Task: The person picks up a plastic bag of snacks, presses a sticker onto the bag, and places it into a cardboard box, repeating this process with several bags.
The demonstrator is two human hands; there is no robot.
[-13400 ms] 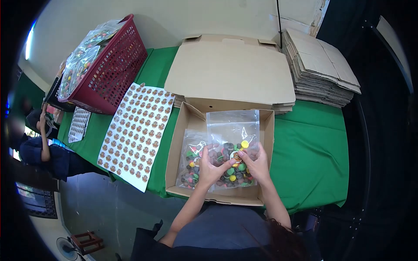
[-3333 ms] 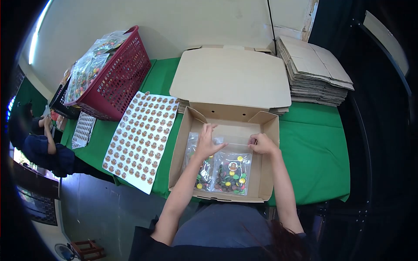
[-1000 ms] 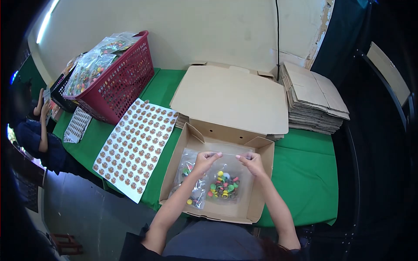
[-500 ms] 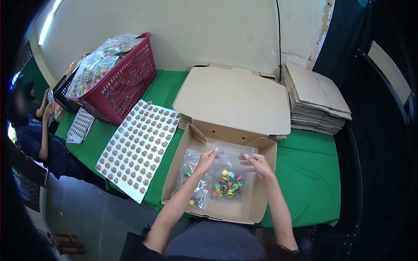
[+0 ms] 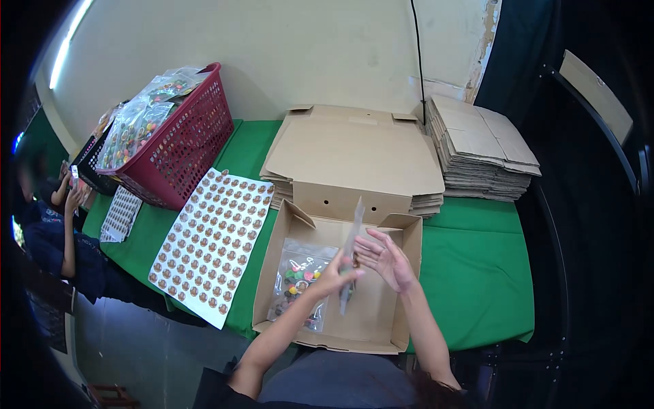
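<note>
My left hand (image 5: pixel 334 276) grips a clear plastic zip bag (image 5: pixel 352 238) of colourful candies, which is upright and seen nearly edge-on above the box. Beside the bag, on its right, my right hand (image 5: pixel 388 260) is open with its fingers spread. Below both hands stands an open cardboard box (image 5: pixel 371 327) with its lid folded back. Inside it, on the left, lies another candy bag (image 5: pixel 300 283) with a round sticker on it.
A sticker sheet (image 5: pixel 212 238) lies left of the box on the green cloth (image 5: pixel 477 273). Behind it, a maroon basket (image 5: pixel 184 143) overflows with candy bags. Flattened cardboard (image 5: pixel 480 143) is stacked at the back right. Another person (image 5: pixel 58 225) stands at far left, hands raised.
The candy bag, previously facing me between both hands, is now turned edge-on in my left hand. My right hand has come off its top edge and opened. The view has shifted slightly.
</note>
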